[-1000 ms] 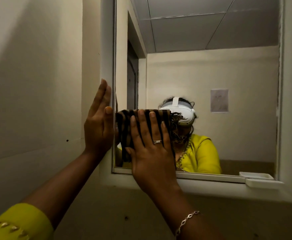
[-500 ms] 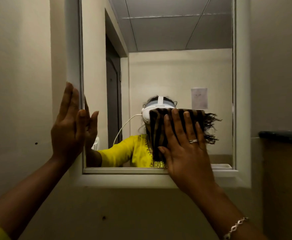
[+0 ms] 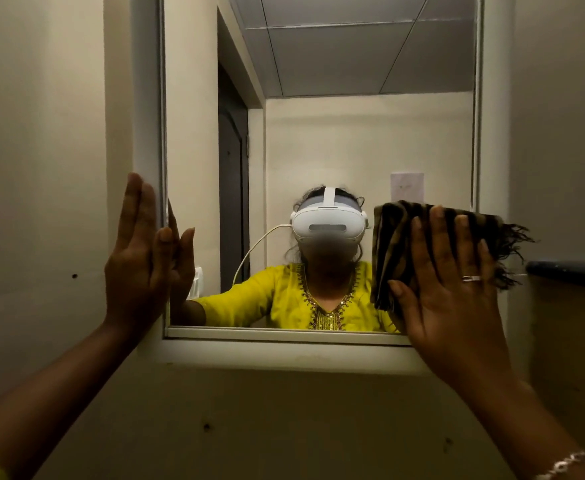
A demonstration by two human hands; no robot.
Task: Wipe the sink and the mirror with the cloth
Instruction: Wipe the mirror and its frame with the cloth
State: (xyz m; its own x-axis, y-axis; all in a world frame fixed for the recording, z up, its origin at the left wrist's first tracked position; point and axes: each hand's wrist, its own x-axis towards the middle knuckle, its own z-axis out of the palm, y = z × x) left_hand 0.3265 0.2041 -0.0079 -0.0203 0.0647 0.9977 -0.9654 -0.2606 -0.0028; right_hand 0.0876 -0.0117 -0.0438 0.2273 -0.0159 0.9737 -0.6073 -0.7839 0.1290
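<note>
A wall mirror (image 3: 318, 133) in a white frame (image 3: 284, 351) fills the upper middle of the head view. My right hand (image 3: 453, 299) lies flat with fingers spread, pressing a dark striped, fringed cloth (image 3: 398, 244) against the glass at its lower right corner; the fringe hangs over the right frame edge. My left hand (image 3: 138, 261) rests flat and empty on the left frame edge, fingers straight. The sink is out of view.
Pale walls surround the mirror (image 3: 41, 168). A dark-topped ledge or counter (image 3: 571, 271) juts out at the right, close to the cloth's fringe. The mirror reflects a person in a yellow top, a dark door and a ceiling.
My right hand has slid the cloth rightward along the lower part of the glass, from the left side to the right corner. My left hand has stayed on the left frame edge.
</note>
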